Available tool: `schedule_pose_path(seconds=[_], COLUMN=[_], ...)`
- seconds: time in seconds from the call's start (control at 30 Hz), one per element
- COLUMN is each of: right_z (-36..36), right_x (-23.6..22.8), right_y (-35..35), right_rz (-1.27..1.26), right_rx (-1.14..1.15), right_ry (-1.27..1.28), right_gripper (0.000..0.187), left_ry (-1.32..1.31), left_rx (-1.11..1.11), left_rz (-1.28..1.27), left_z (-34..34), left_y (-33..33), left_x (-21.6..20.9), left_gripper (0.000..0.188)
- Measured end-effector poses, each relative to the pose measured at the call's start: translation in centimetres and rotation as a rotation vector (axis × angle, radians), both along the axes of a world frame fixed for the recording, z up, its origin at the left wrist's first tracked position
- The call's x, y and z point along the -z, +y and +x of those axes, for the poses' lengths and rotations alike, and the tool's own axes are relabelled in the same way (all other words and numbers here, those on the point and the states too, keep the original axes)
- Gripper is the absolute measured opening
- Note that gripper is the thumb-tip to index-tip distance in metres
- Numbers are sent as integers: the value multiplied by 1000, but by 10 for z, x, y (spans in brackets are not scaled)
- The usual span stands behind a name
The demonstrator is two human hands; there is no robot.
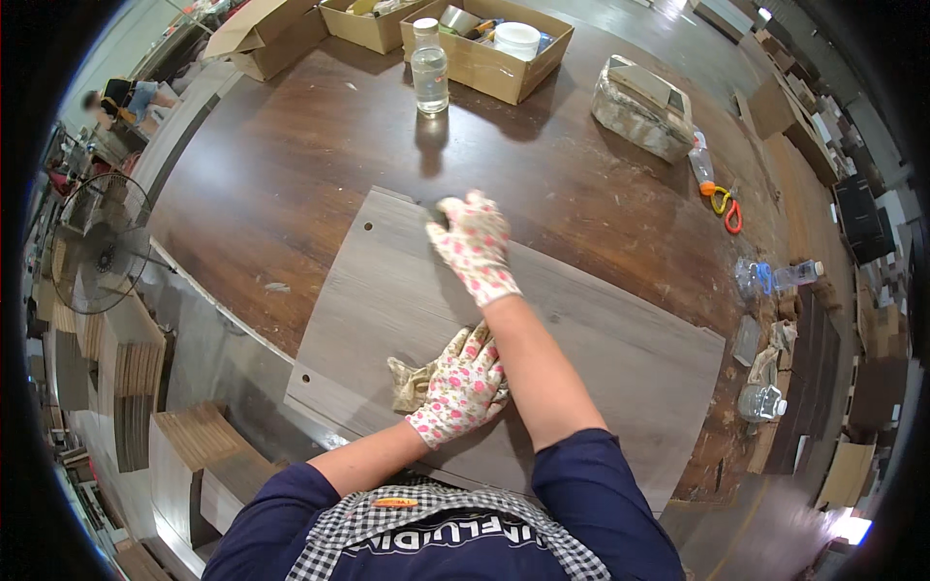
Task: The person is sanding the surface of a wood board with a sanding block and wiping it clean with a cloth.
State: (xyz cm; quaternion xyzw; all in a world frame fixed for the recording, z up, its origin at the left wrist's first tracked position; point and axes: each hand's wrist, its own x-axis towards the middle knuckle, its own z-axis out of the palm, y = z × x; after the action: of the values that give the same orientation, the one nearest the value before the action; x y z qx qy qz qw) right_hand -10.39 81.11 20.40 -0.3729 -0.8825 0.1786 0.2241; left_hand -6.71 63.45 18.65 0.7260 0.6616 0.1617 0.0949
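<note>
A grey wood-grain panel with two small round holes along its left edge lies on the brown table. My left hand, in a white glove with pink flowers, is on the panel near its front edge. It holds a crumpled beige cloth, which sticks out on the thumb side. Farther forward, my right hand, in a matching glove, reaches the panel's far edge. Its fingers are curled, and something small and dark shows by the thumb, too hidden to name. My right forearm passes close beside the left fingertips.
Beyond the panel stands a clear bottle before an open cardboard box. A stained box-like block, scissors and plastic bottles line the right side. A fan and stacked boards are at left.
</note>
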Motion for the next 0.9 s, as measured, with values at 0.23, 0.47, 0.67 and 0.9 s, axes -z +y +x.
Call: schedule_pose_path(seconds=[0.23,0.47,0.67,0.9], right_z=[82,338,424,443], right_x=[0,34,35,51], right_y=[-5,-68,-110,-108], right_rz=[-72,-6,-92,-141], right_rx=[-26,607,892,811], right_ry=[613,798,955,944], right_gripper=[30,34,55,53], left_ry=[35,160,25,57], left_rx=[25,212,662,550], left_rz=[-84,-22,67,110], left_z=[-11,38,228,274], left_y=[26,113,193,235], left_x=[-6,4,14,17], left_gripper=[63,71,67,62])
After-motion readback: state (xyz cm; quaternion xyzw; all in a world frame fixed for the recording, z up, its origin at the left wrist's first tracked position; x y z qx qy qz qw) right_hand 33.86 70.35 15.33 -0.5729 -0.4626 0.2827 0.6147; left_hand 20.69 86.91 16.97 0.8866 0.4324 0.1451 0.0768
